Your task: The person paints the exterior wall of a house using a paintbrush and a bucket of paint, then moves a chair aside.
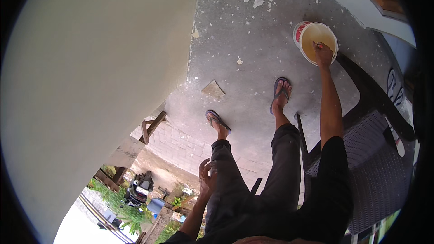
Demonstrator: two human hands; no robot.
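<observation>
A white bucket with red marking [297, 33] stands at the far right, its inside tan-coloured. Over its opening reaches my right hand [323, 55], fingers closed round something of which only a small red part shows. Whether it touches the bucket's contents is hidden by the hand. My left hand [207, 178] hangs beside my left thigh, loosely curled with the fingers apart and nothing in them.
A dark woven plastic chair [375, 162] stands close on my right. The pale wall [104, 63] fills the left. Paint flakes and a flat broken piece [213, 90] lie on the grey floor. Slippers [394, 88] are at far right; a motorcycle [139, 190] is outside.
</observation>
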